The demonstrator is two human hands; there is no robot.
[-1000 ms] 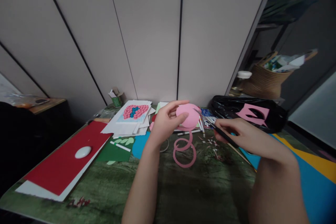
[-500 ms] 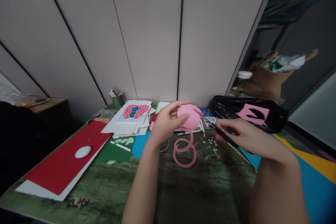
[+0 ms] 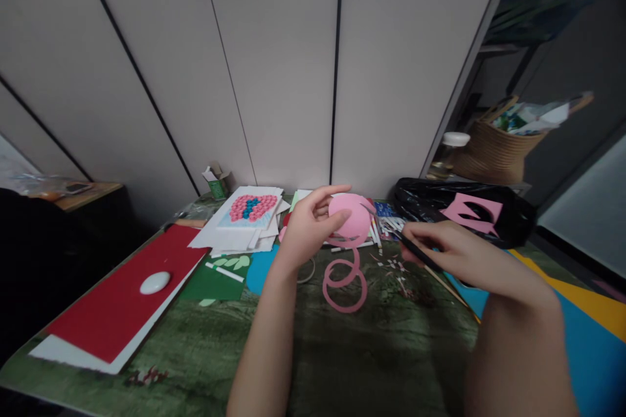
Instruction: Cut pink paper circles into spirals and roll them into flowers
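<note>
Two cut loops (image 3: 345, 308) are trailing below the largely uncut pink paper disc (image 3: 353, 215), which the left hand (image 3: 312, 221) is pinching, while the right hand (image 3: 447, 244) is gripping scissors (image 3: 418, 251) at its edge.

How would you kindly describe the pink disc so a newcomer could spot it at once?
Over the green table, find the person's left hand. It holds the pink disc. The disc is solid, unlike the looped pink strip below it.
</note>
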